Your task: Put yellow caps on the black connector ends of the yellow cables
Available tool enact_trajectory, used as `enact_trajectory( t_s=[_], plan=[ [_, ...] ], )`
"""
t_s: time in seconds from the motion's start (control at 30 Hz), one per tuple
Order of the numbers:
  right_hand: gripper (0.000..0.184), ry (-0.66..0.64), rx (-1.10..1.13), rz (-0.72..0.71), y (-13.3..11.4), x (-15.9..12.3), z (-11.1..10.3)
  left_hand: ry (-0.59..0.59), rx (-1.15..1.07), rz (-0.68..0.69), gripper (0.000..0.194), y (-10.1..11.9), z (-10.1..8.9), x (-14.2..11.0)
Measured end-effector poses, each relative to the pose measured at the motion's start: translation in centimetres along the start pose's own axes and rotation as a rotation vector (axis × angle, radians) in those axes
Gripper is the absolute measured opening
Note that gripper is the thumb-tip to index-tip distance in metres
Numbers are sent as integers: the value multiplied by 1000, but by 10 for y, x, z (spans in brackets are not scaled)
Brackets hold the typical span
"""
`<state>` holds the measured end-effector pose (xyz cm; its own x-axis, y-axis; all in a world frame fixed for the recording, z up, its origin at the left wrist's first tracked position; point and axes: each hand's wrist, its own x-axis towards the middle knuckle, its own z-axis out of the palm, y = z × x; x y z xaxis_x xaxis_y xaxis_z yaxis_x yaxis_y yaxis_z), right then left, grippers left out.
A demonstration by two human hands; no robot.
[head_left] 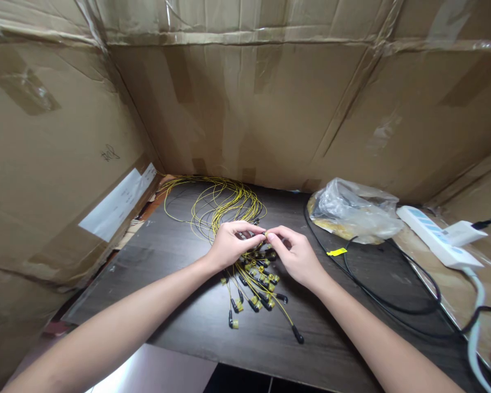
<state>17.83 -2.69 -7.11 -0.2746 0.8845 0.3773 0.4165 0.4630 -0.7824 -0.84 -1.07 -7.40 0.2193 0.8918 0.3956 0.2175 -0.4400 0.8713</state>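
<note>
Above the table's middle, the fingertips of my two hands meet. My left hand (234,240) is closed in a pinch on a small black cable connector, mostly hidden by the fingers. My right hand (293,248) pinches a small yellowish cap against that connector's end. Beneath and in front of the hands lies a spread of yellow cables with black elbow connectors (264,299), many bearing translucent yellow caps (235,324). One connector without a visible cap (298,334) lies nearest the front edge. Behind my left hand the yellow cables (229,202) run back in loose loops.
A clear plastic bag (354,204) with yellowish contents sits at the back right. Beside it is a white power strip (437,234) with a plugged-in adapter (464,233). A black cord (387,305) with a yellow tag (336,251) curves along the right. Cardboard walls (245,109) enclose the dark table (180,327).
</note>
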Motion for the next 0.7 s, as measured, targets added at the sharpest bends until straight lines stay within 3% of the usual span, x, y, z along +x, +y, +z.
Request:
enact_trajectory(
  t_s=[0.23,0.43,0.7],
  plan=[
    [26,16,-99,-89,-2,0,-1,-4,51,53,15,1,0,-1],
    [27,12,-82,-61,-3,0,0,-19,102,82,15,1,-2,0],
    [39,20,-133,-107,-5,-1,4,-59,128,121,12,2,0,-2]
  ],
)
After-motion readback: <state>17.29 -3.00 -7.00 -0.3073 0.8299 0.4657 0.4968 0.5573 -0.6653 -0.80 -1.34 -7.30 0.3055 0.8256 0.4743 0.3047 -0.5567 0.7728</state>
